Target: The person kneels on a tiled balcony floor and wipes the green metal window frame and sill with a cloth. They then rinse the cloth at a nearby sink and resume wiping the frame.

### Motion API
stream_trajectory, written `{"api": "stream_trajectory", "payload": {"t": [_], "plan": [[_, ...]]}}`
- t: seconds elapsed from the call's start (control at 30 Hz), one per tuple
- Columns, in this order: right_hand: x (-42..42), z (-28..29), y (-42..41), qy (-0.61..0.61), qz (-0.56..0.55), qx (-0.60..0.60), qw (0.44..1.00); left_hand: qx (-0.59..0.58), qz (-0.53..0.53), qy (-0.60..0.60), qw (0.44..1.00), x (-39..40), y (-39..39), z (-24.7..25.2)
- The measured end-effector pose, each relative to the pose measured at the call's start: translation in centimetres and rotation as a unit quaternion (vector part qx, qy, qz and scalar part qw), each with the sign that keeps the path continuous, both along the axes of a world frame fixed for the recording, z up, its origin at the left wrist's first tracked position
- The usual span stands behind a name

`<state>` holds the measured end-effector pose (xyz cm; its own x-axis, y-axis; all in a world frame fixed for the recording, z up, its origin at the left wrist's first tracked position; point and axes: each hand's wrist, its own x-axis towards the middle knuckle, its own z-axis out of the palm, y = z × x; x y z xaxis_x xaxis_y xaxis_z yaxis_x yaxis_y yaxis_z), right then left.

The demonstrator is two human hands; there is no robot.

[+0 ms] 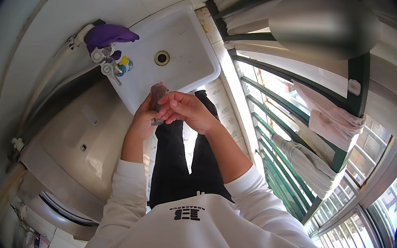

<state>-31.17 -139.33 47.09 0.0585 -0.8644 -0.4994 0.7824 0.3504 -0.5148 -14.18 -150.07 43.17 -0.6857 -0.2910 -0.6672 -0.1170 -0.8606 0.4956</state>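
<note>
My left hand (143, 115) is wrapped around a clear, see-through container (158, 95), perhaps a small bottle or glass; its exact kind is hard to make out. The container is held upright-looking over the near edge of a white ceramic sink (192, 46). Close against its right side is my right hand (185, 110), fingers bent and thumb near the forefinger. Whether those fingers grip anything is hidden by the overlap. The round drain (162, 58) lies beyond both hands.
Left of the sink are a tap (107, 63), a purple cloth or glove (107, 36) and a yellow-and-blue item (125, 65). A beige appliance, probably a washing machine (85, 122), stands at left. Green bars (278, 96) with hanging cloths (334, 124) run along the right.
</note>
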Motion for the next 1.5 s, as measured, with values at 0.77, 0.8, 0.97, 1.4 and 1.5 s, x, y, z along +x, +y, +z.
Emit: {"api": "stream_trajectory", "payload": {"t": [0.77,0.8,0.97,1.4,1.5], "plan": [[6.9,-4.9,24.0,-0.058,-0.313,0.096,0.943,0.077,-0.059,0.171,0.98,0.7,18.2,4.2],[7.6,-4.0,25.4,-0.159,-0.319,0.052,0.933,0.24,-0.012,0.3,0.923,0.3,20.0,4.4],[8.2,-1.2,30.2,0.043,-0.369,0.057,0.927,0.178,-0.02,0.153,0.972,0.0,28.0,0.1],[4.4,-7.0,39.8,0.509,-0.158,0.209,0.82,-0.004,-0.192,-0.029,0.981,-4.1,35.3,-9.4],[2.6,-9.4,41.0,0.35,-0.251,0.269,0.861,-0.042,-0.277,-0.009,0.96,-6.1,33.0,-13.8]]}}
